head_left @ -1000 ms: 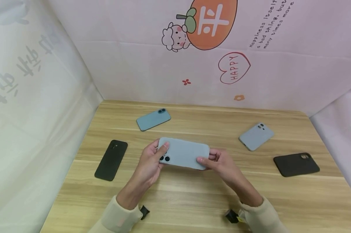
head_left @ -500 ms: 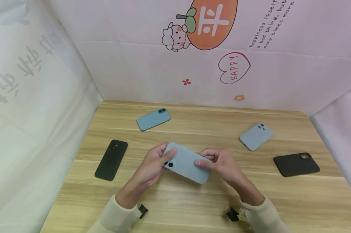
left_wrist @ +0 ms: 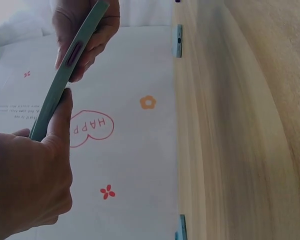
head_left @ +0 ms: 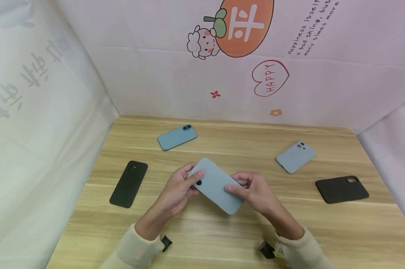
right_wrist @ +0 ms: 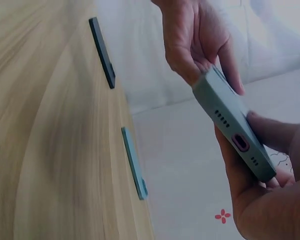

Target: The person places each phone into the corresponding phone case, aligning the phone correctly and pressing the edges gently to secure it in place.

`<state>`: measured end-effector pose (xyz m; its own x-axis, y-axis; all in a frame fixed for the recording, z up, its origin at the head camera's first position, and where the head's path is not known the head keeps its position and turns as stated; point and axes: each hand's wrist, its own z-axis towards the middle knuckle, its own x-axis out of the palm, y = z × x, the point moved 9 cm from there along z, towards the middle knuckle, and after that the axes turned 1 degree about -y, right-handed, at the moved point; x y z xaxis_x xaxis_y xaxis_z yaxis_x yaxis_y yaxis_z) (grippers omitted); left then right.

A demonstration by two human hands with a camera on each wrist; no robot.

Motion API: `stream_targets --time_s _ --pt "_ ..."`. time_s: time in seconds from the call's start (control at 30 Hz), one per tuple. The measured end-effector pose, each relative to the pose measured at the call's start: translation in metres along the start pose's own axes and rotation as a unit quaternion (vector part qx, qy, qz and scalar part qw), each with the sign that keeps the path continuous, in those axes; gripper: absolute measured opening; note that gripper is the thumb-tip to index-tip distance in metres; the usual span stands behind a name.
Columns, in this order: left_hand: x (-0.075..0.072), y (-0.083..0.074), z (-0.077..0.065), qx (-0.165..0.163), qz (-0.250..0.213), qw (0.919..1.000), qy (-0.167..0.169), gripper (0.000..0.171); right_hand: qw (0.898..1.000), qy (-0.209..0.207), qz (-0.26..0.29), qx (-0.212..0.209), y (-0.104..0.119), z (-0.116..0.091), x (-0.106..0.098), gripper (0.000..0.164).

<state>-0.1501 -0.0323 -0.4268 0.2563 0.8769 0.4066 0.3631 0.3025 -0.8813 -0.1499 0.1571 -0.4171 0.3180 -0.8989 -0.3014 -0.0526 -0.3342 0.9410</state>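
Both hands hold a phone in a pale blue case (head_left: 219, 186), back up, above the middle of the table. It lies slantwise, its camera end to the left. My left hand (head_left: 178, 188) grips that end, thumb across the back, covering part of the cameras; one lens shows. My right hand (head_left: 257, 189) pinches the other end, thumb on the back and fingers curled beneath. The right wrist view shows the phone's bottom edge (right_wrist: 235, 132), with a pink-rimmed port and small holes. In the left wrist view, a purple-edged slot (left_wrist: 74, 54) shows on a narrow edge. The screen side is hidden.
On the wooden table (head_left: 202, 243) lie a blue phone (head_left: 176, 139) at the back left and a black phone or case (head_left: 129, 184) at left. To the right are a pale blue phone or case (head_left: 294, 157) and a black phone case (head_left: 340, 190). White printed cloth (head_left: 155, 82) walls the back and sides.
The held phone has turned from nearly level to slanting, its right end swinging toward the person. The left thumb now covers more of the camera area. Both hands keep their grip.
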Motion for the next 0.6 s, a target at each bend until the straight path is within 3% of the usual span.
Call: stream_targets --time_s 0.27,0.4,0.6 --pt "0.0016 0.0050 0.0039 0.015 0.040 0.9990 -0.014 0.045 0.996 -0.074 0.043 0.029 -0.0022 -0.0034 -0.0037 0.030" --pt "-0.0002 0.0035 0.0047 0.009 0.071 0.9973 -0.018 0.039 0.996 -0.065 0.053 0.026 -0.0023 -0.0032 -0.0002 0.029" --pt "-0.0019 0.0000 0.0055 -0.004 0.122 0.9924 0.008 0.037 0.997 -0.044 0.053 0.023 -0.0049 -0.0007 0.0043 0.026"
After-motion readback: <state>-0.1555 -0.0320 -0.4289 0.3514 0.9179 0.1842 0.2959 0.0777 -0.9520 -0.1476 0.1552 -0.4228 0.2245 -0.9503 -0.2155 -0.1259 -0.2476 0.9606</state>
